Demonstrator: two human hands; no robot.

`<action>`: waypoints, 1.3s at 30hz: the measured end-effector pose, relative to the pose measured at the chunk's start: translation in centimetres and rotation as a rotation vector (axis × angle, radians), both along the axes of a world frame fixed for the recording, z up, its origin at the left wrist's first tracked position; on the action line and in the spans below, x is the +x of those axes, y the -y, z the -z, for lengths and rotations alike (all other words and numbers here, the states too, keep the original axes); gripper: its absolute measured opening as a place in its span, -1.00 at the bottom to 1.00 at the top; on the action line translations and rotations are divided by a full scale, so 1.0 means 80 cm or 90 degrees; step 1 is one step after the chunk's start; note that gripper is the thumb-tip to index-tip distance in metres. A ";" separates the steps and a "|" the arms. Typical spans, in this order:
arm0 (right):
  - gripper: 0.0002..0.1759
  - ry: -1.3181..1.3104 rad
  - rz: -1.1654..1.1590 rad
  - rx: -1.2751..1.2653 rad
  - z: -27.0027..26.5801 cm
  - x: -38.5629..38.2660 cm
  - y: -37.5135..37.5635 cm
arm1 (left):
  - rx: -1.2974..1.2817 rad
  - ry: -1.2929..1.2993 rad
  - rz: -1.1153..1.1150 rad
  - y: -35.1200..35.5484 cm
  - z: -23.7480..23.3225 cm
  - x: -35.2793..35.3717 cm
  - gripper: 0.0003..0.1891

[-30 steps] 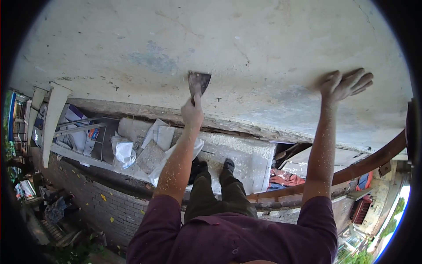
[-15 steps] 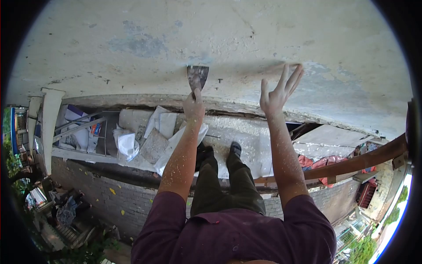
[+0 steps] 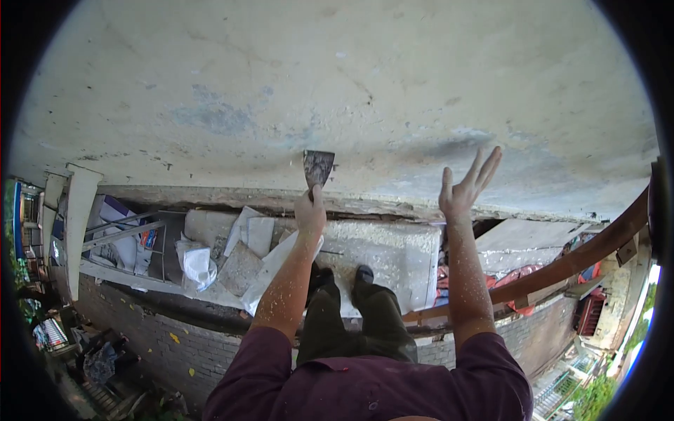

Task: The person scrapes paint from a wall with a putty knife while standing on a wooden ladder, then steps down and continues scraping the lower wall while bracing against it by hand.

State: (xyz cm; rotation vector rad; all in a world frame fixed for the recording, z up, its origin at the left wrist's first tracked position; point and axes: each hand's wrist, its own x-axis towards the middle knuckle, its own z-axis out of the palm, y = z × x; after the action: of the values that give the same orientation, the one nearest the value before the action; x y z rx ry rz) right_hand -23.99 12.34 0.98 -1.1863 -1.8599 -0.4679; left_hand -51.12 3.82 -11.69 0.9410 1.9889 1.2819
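Note:
My left hand (image 3: pixel 309 212) is wrapped around the handle of a putty knife (image 3: pixel 319 167). Its broad, stained blade points up, close to the pale wall (image 3: pixel 351 84). Faded blue-grey patches mark the wall above the blade. My right hand (image 3: pixel 461 196) is held up near the wall to the right, empty, with fingers spread. A dark shadow falls on the wall just above its fingertips. Pale flecks and dust cover both forearms.
Under my feet is a narrow flecked ledge (image 3: pixel 393 245). White sheeting (image 3: pixel 198 266) and flat boards lie left, near a metal frame (image 3: pixel 126 231). A brown curved rail (image 3: pixel 562 272) crosses on the right, by red cloth (image 3: pixel 516 275). Brick paving (image 3: pixel 210 354) lies below.
The view has tilted upward, so the ledge and both hands sit lower. The blade is closer to the wall's bottom edge, and my right hand has shifted a little right.

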 end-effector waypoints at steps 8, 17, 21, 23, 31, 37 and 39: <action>-0.12 -0.006 -0.012 0.252 -0.077 0.023 -0.089 | 0.218 -0.023 0.021 -0.064 -0.127 0.058 -0.54; -0.14 -0.055 0.001 0.297 -0.059 0.020 -0.112 | 0.078 0.118 0.003 -0.008 -0.031 0.069 -0.46; -0.16 -0.061 -0.011 0.304 -0.058 0.021 -0.113 | 0.087 0.174 0.000 -0.006 -0.049 0.075 -0.51; -0.17 -0.057 -0.020 0.289 -0.056 0.024 -0.112 | 0.080 0.211 0.007 0.001 -0.051 0.076 -0.55; -0.19 -0.065 -0.046 0.265 -0.052 0.026 -0.107 | 0.303 0.210 0.007 -0.014 -0.141 0.085 -0.88; -0.22 -0.028 -0.054 0.251 -0.064 0.028 -0.095 | 0.166 0.126 -0.073 0.019 -0.028 0.073 -0.73; -0.23 -0.025 -0.065 0.238 -0.065 0.029 -0.094 | 0.180 0.015 -0.123 -0.007 -0.058 0.071 -0.64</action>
State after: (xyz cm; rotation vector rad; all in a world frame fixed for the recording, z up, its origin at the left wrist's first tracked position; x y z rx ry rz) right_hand -21.67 19.87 6.21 -0.8409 -1.6973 -0.6951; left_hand -45.48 4.41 -7.08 0.8719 1.9515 1.7080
